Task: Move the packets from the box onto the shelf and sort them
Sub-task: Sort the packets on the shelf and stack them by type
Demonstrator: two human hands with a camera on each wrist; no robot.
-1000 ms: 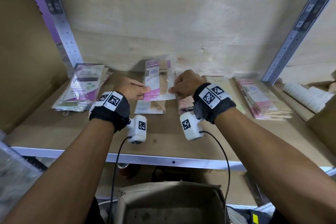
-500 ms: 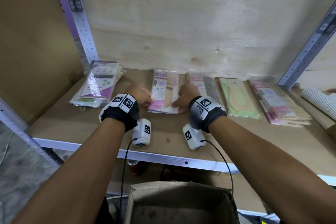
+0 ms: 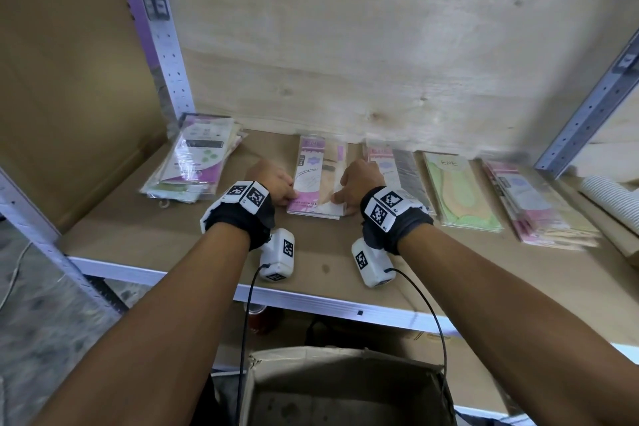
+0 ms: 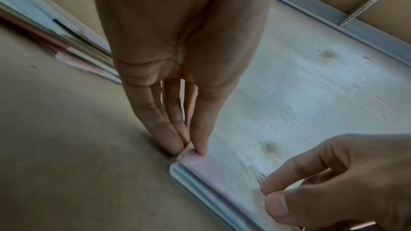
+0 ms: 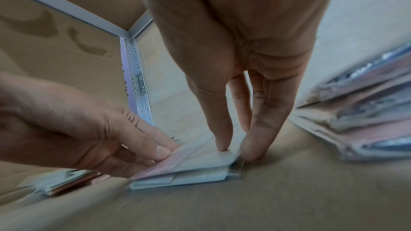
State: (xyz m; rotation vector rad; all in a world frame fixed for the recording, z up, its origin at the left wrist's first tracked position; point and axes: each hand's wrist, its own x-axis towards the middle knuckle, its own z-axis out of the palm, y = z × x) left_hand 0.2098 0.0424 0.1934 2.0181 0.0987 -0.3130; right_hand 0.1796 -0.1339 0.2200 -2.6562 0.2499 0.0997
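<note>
We see both hands at the near end of the small pile of flat pink-and-white plastic packets (image 3: 320,183) lying in the middle of the brown board shelf (image 3: 173,239), its far end close to the back wall. The left hand (image 3: 273,181) pinches the pile's near left corner: the thumb lies on the top packet and the straight, close-set fingers (image 4: 164,129) come down against the corner's edge. The right hand (image 3: 356,183) does the same at the near right corner, thumb on top, fingers (image 5: 264,122) down beside the edge on the shelf board.

From the wrist views we make out at least two packets in this pile; the exact number is hard to tell, since the edges blur together. The head view hides most of both hands behind the black wrist bands.

We count five groups of packets along the shelf: a loose purple-and-green stack (image 3: 197,159) toward the left back corner, the held pile, a pink-and-grey packet (image 3: 397,166) just right of it, a green-and-orange packet (image 3: 460,190), and a pink stack (image 3: 532,204) nearest the right post. Below the shelf's front edge the open grey cardboard box (image 3: 345,387) is cut off by the frame.
</note>
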